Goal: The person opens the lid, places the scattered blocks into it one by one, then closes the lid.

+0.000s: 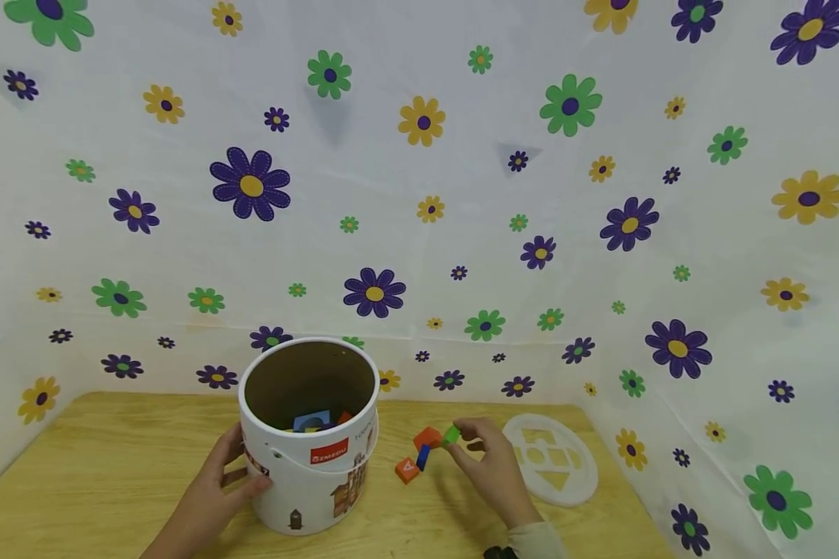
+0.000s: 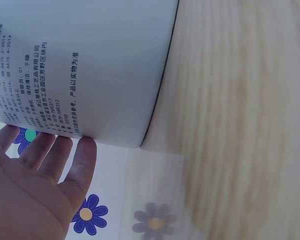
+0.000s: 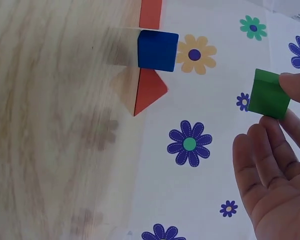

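A white bucket point(image 1: 301, 481) with a printed label and wire handle stands upright, several colored blocks point(image 1: 312, 421) visible inside. My left hand point(image 1: 217, 489) rests on its left side, thumb toward the front; in the left wrist view, spread fingertips touch the printed wall. My right hand point(image 1: 488, 462) pinches a small green block point(image 3: 269, 94) between thumb and fingers, raised above the table in the right wrist view. Just left of that hand are a blue block point(image 3: 158, 51), an orange-red block point(image 1: 427, 438) with a pointed end, and an orange block point(image 1: 407, 469) marked with a white letter A.
A round white plate point(image 1: 579, 466) with shaped cutouts lies flat on the wooden table point(image 1: 140, 450), right of my right hand. White cloth point(image 1: 391, 171) printed with flowers rises behind the table and along both sides.
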Tool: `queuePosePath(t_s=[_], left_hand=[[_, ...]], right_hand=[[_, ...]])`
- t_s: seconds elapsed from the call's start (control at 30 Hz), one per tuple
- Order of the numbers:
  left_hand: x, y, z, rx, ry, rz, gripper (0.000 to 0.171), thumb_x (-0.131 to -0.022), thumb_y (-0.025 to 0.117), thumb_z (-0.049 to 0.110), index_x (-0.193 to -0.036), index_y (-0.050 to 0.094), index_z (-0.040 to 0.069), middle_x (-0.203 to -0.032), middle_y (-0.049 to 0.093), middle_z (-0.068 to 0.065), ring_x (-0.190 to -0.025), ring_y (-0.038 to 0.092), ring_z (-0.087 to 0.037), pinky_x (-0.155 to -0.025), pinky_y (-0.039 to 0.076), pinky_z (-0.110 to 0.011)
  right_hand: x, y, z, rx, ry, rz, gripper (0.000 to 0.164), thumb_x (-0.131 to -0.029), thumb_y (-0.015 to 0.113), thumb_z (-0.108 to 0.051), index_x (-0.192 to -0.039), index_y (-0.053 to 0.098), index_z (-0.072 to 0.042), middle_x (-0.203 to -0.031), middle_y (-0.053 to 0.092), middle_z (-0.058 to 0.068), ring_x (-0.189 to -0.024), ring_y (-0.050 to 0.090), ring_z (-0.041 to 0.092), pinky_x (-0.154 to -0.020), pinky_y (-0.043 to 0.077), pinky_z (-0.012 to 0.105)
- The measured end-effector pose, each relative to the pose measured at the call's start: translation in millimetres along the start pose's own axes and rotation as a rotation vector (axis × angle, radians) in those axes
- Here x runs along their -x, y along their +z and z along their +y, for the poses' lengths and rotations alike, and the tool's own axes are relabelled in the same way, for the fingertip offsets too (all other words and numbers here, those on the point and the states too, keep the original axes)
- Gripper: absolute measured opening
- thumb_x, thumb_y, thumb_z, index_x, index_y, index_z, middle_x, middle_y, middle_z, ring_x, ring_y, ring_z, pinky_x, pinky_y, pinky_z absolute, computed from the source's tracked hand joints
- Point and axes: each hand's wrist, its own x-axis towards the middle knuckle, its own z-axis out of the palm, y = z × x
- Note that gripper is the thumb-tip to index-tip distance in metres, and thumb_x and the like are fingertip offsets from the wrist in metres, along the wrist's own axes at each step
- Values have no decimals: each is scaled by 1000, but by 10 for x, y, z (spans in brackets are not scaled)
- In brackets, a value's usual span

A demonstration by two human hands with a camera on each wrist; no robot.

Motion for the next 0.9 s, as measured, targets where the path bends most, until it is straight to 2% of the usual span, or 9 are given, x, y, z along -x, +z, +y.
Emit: queuePosePath(t_s=[0.23,0.47,0.63,0.77,0.9], left_hand=[[-11,9,6,10,-25,-6,104,-97,69,51,-166,2,15,-169,16,-24,-151,24,-48,-116,38,-64],[-25,8,4,30,-45,-13,105,-96,68,52,-167,1,15,-169,16,-24,-150,23,-49,-116,37,-66],[-10,17,-9,49,-53,-15,103,-97,68,52,-166,2,15,-168,17,-23,-150,24,-48,-116,38,-65],[5,23,-7,37,-44,-8,101,-98,67,52,-166,3,14,-169,16,-22,-150,25,-47,-116,38,-63],[-8,16,-12,26,-33,1,100,-98,66,52,-166,4,15,-169,16,-22,-150,26,-47,-116,40,-62]], right_hand=[[18,-34,-6,-33,-18,48,32,-89,80,-6,-119,71,-13,-109,69,-2,-99,65,24,-86,61,43],[25,-24,-79,-61,-85,134,34,-87,80,-1,-119,70,-7,-108,70,-3,-96,67,26,-85,62,36],[48,-15,-157,-104,-130,208,37,-85,81,2,-118,71,-12,-107,70,-5,-95,68,23,-85,62,34],[72,-8,-260,-145,-122,214,37,-86,81,1,-117,71,-15,-107,70,-8,-93,67,15,-85,61,32],[81,1,-404,-197,-100,176,34,-88,80,-3,-118,71,-17,-110,71,-8,-94,67,11,-87,61,35]])
